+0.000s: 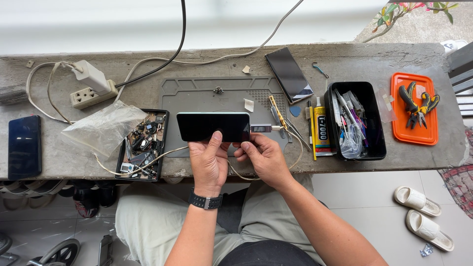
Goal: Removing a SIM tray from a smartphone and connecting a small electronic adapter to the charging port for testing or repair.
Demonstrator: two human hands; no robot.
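A black smartphone (204, 125) lies sideways over the front of a grey work mat (217, 93), its dark screen facing up. My left hand (209, 162) holds its lower edge, thumb on the screen. My right hand (263, 157) pinches the phone's right end, where a small USB tester (261, 128) with a lit display is plugged in. A white cable (295, 148) runs from the tester and loops around under my hands.
On the concrete bench: a black parts tray (143, 145) with a plastic bag (101, 128), a power strip (91, 93), a dark phone (23, 147) far left, another phone (288, 75), a glue tube (321, 130), a black tool bin (354, 120), an orange tray with pliers (415, 108). Sandals (423, 216) on the floor.
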